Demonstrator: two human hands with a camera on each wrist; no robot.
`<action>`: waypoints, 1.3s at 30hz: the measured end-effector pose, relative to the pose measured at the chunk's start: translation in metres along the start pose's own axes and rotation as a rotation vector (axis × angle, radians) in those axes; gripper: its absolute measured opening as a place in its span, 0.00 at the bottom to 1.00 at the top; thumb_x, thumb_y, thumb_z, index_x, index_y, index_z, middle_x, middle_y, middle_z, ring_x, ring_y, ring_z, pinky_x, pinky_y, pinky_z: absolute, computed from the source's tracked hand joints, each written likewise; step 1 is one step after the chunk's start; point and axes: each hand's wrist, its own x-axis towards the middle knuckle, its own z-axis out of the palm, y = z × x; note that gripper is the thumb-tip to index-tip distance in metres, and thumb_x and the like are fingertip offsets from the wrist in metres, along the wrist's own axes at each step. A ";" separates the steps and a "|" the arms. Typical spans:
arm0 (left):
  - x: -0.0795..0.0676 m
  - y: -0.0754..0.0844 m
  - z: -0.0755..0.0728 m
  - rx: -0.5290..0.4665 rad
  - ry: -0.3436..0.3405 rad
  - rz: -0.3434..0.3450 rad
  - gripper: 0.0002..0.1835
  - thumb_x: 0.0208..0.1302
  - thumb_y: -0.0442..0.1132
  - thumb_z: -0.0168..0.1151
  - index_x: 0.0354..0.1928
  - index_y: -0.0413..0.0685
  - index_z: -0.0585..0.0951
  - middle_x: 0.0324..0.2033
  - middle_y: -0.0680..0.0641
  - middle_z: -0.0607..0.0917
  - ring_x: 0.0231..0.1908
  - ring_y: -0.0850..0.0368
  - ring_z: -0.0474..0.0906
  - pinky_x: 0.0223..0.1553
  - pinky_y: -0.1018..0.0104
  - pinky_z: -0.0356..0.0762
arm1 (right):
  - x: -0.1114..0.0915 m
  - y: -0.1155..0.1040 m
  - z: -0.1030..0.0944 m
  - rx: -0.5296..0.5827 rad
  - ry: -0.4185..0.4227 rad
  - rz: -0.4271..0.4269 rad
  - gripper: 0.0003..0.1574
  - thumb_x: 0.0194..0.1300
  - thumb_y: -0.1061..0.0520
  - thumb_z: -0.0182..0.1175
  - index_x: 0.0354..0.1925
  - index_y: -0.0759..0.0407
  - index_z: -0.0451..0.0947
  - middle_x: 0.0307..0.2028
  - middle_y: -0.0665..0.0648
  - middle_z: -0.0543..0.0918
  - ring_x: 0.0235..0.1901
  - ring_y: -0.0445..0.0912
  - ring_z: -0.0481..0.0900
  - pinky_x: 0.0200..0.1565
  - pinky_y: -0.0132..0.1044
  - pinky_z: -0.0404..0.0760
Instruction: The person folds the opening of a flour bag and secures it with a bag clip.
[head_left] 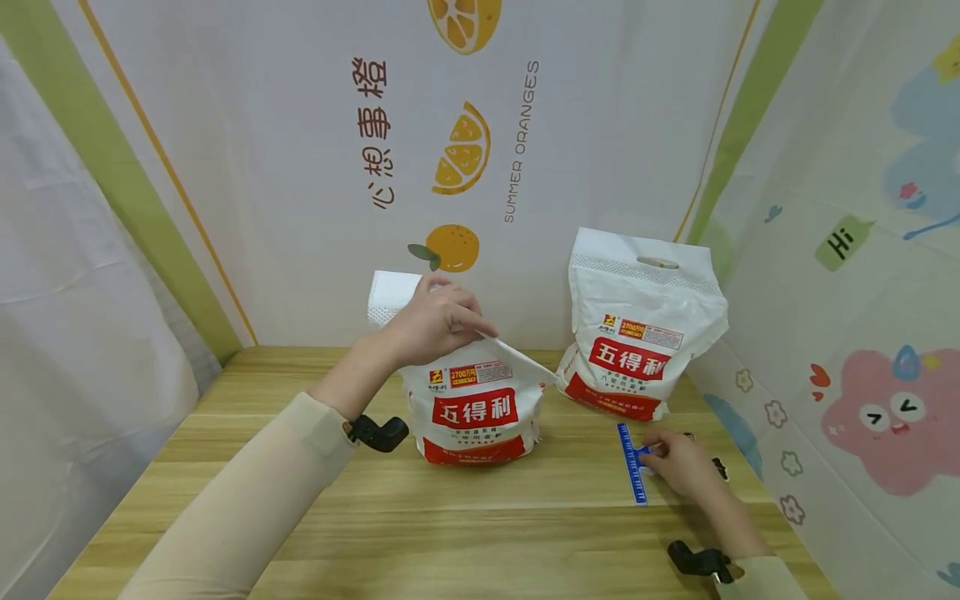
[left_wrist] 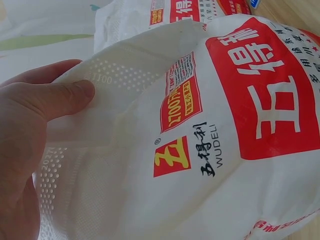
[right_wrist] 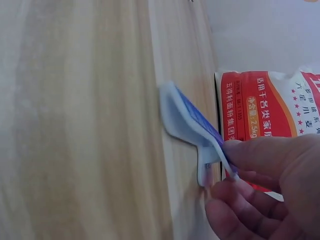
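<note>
My left hand (head_left: 442, 321) pinches the top of the nearer white-and-red flour bag (head_left: 480, 408), which stands upright on the table. In the left wrist view, the thumb (left_wrist: 75, 97) presses on the bag's dotted white top band, which is bent over; the other fingertips are hidden behind it. At the right, my right hand (head_left: 678, 462) pinches a blue-and-white plastic piece (head_left: 632, 463) between thumb and fingers. Its blue strip has ruler-like white marks, and a white underside with a short leg shows in the right wrist view. It is tilted close over the tabletop.
A second flour bag (head_left: 637, 333) with a handle slot stands at the back right. A small black item (head_left: 720, 468) lies on the wooden table (head_left: 465, 533) beside my right hand. Printed white curtains (head_left: 300, 167) hang behind and at both sides.
</note>
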 end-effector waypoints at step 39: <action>0.000 -0.004 0.003 -0.030 0.027 0.038 0.07 0.69 0.38 0.78 0.44 0.60 0.97 0.34 0.57 0.89 0.46 0.56 0.84 0.70 0.39 0.62 | -0.020 -0.045 -0.031 0.619 0.079 0.075 0.39 0.81 0.45 0.66 0.77 0.65 0.70 0.59 0.56 0.85 0.54 0.39 0.85 0.55 0.31 0.85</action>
